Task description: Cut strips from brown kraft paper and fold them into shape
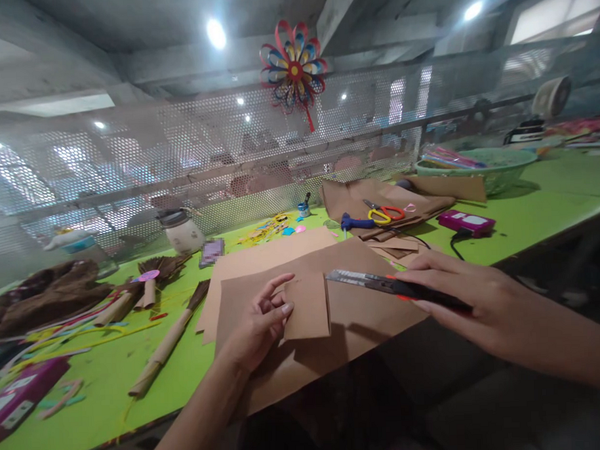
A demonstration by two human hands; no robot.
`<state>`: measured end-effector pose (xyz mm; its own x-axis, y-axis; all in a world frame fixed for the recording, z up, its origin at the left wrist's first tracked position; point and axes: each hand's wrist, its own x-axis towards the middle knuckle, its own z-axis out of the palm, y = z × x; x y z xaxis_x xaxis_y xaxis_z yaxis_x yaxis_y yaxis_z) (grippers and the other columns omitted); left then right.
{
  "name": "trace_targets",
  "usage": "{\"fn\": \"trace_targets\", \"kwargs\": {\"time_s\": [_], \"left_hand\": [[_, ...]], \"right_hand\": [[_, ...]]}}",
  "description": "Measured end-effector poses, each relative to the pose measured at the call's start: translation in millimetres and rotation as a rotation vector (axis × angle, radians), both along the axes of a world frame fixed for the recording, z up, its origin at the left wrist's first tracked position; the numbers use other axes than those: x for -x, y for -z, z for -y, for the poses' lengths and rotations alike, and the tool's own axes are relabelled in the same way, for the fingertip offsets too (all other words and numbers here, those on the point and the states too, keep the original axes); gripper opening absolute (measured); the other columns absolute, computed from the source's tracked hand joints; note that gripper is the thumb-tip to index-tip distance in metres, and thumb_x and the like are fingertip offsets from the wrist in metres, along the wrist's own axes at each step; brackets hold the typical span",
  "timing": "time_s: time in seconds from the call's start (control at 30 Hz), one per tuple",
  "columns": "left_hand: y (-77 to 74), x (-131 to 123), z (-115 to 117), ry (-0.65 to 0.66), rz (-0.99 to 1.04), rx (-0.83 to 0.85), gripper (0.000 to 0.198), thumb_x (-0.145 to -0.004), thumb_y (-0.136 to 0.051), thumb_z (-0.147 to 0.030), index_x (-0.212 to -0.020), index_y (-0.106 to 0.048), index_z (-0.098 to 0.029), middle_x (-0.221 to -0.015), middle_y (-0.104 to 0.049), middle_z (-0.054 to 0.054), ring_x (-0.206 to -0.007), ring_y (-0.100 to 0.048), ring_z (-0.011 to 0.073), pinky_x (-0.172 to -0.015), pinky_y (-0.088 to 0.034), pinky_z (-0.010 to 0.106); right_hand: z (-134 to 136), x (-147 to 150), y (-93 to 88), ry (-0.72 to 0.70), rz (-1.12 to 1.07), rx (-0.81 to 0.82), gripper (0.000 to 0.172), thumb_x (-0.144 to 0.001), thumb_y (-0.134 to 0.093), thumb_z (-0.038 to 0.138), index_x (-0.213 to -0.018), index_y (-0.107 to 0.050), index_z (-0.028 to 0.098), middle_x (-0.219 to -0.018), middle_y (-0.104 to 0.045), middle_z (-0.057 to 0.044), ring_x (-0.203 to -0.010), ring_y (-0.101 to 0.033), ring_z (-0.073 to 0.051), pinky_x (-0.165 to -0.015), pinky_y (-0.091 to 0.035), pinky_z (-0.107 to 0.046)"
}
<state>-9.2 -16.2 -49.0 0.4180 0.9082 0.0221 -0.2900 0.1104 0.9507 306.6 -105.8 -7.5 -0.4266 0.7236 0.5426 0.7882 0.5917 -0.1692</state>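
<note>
My left hand (264,321) pinches the left edge of a small folded piece of brown paper (307,307), thumb in front and fingers behind. In my right hand (470,298) is a black utility knife (395,286) with orange parts. Its metal blade is out and points left, the tip at or very near the upper right edge of the folded paper; whether they touch I cannot tell. Beneath both hands lies a large brown paper sheet (355,269), which reaches over the table's front edge. A lighter sheet (281,250) is partly covered by it.
A blue glue gun (356,222), scissors (385,214) and more brown paper (338,197) lie behind the sheets. A purple power box (466,223) and a green basket (504,165) stand right. On the left are rolled paper tubes (161,358), a jar (181,230) and another purple box (25,395).
</note>
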Motion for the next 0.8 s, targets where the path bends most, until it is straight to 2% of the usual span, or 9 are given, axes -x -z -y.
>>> {"fn": "trace_targets", "kwargs": {"time_s": [0.3, 0.5, 0.67, 0.8], "left_hand": [[-0.9, -1, 0, -0.006, -0.018, 0.001, 0.058, -0.07, -0.075, -0.018, -0.124, -0.055, -0.022, -0.089, -0.066, 0.005, -0.081, -0.063, 0.0151, -0.074, -0.049, 0.024], [-0.6, -1, 1, 0.006, -0.015, 0.001, 0.056, -0.069, -0.076, -0.018, -0.122, -0.056, -0.023, -0.086, -0.065, 0.003, -0.077, -0.062, 0.0133, -0.074, -0.048, 0.024], [0.6, -3, 0, -0.029, -0.069, -0.033, 0.054, -0.068, -0.077, -0.021, -0.119, -0.058, -0.022, -0.08, -0.061, 0.001, -0.072, -0.059, 0.012, -0.068, -0.046, 0.022], [1.3, -8, -1, -0.08, -0.199, -0.104, 0.053, -0.068, -0.076, -0.025, -0.117, -0.057, -0.02, -0.069, -0.055, -0.002, -0.058, -0.051, 0.0081, -0.054, -0.038, 0.018]], "right_hand": [[2, 2, -3.0, 0.0, 0.0, -0.022, 0.032, -0.09, -0.045, 0.022, -0.12, -0.057, 0.024, -0.118, -0.058, -0.009, -0.112, -0.056, -0.023, -0.091, -0.05, -0.036], [0, 3, -2.5, -0.033, -0.013, -0.013, 0.033, -0.089, -0.045, 0.019, -0.119, -0.058, 0.023, -0.116, -0.059, -0.01, -0.11, -0.057, -0.025, -0.088, -0.051, -0.037], [-1, 9, 1.5, -0.087, -0.025, 0.08, 0.034, -0.089, -0.046, 0.018, -0.121, -0.056, 0.023, -0.11, -0.059, -0.01, -0.1, -0.06, -0.022, -0.085, -0.051, -0.035], [-4, 14, 13.4, -0.169, -0.02, 0.222, 0.034, -0.088, -0.048, 0.015, -0.12, -0.057, 0.023, -0.106, -0.059, -0.009, -0.096, -0.06, -0.019, -0.084, -0.05, -0.032]]}}
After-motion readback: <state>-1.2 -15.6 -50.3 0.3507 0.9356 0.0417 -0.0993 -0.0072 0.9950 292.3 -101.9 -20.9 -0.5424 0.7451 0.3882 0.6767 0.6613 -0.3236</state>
